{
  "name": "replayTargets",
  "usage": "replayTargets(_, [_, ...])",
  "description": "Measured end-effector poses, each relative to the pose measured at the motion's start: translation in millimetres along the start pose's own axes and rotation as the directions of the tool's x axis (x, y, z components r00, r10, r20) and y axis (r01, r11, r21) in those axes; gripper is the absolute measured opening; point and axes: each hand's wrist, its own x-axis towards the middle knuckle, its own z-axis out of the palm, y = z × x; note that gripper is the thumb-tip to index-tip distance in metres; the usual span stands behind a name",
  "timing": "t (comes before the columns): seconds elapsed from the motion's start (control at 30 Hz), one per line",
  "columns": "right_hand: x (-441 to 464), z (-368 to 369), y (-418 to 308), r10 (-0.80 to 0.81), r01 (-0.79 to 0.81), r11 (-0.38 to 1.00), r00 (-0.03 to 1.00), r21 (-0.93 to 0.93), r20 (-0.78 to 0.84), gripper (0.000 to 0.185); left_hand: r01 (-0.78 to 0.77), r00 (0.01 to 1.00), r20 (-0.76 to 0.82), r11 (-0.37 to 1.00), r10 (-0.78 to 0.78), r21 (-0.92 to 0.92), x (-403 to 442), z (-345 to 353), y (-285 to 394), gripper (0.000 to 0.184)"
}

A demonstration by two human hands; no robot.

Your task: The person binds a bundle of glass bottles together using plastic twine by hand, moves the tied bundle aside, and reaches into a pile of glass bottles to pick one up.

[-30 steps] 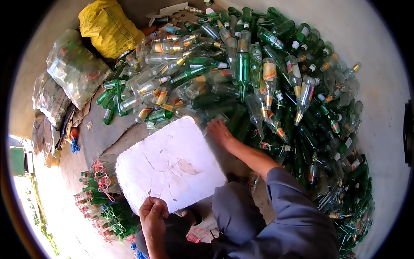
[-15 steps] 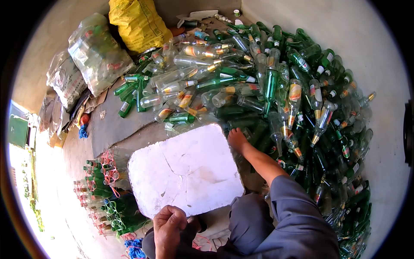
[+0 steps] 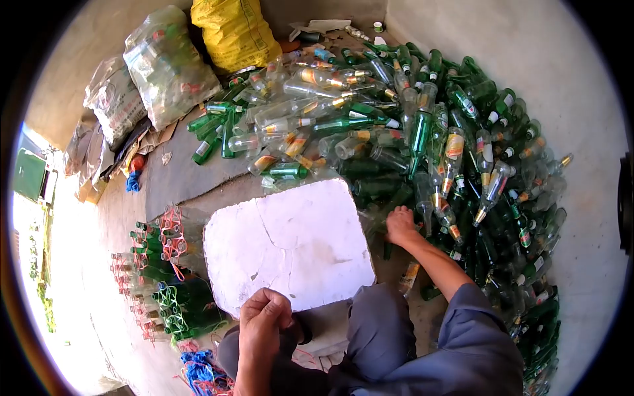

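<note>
My left hand is closed, thumb pressed on the curled fingers, in front of the near edge of a white, cracked slab. Whatever it may hold is hidden. On the slab's right, my right hand reaches down into the heap with bent fingers around a green glass bottle, mostly covered by the hand. A clear bottle lies between that hand and the slab. Just below the right wrist is a clear bottle with an orange label.
A large heap of glass bottles spreads against the wall. Bottles bundled with pink string stand left of the slab. Filled plastic sacks and a yellow sack lean at the back. Blue and pink string lies at the front.
My right hand has moved right and slightly nearer, away from the slab's edge. My left hand stays closed at the near edge. The whole view has shifted a little.
</note>
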Motion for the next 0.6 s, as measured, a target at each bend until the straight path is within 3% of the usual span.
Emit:
replayTargets(0.13, [-38.2, -21.9, 27.0, 0.196, -0.188, 0.948, 0.981, 0.257, -0.004, 0.053, 0.03, 0.999, 0.015, 0.998, -0.031, 0.048, 1.6, 1.3, -2.0, 0.015])
replayTargets(0.23, [-69.9, -46.7, 37.0, 0.375, -0.308, 0.832, 0.925, 0.462, -0.06, 0.059, 0.036, 0.998, 0.042, 0.995, -0.04, 0.089, 7.8, 2.2, -5.1, 0.015])
replayTargets(0.33, [-97.1, -73.2, 31.8, 0.386, -0.14, 0.735, 0.891, 0.664, -0.24, 0.06, -0.024, 0.997, 0.072, 0.978, 0.009, 0.209, 19.6, 8.7, -5.1, 0.014])
replayTargets(0.43, [-109.2, -110.8, 7.6, 0.244, 0.183, 0.685, 0.854, 0.705, -0.46, 0.061, -0.061, 0.996, 0.086, 0.963, 0.039, 0.262, 36.4, 18.9, -2.2, 0.015])
replayTargets(0.53, [-104.1, -150.6, -27.0, 0.1, 0.482, 0.616, 0.738, 0.624, -0.668, 0.062, -0.146, 0.989, 0.044, 0.937, 0.139, 0.316, 62.8, 32.7, 3.4, 0.039])
replayTargets(0.6, [-99.0, -173.8, -55.6, -0.008, 0.582, 0.53, 0.73, 0.616, -0.683, 0.064, -0.246, 0.968, 0.034, 0.905, 0.25, 0.347, 74.7, 40.7, 9.9, 0.047])
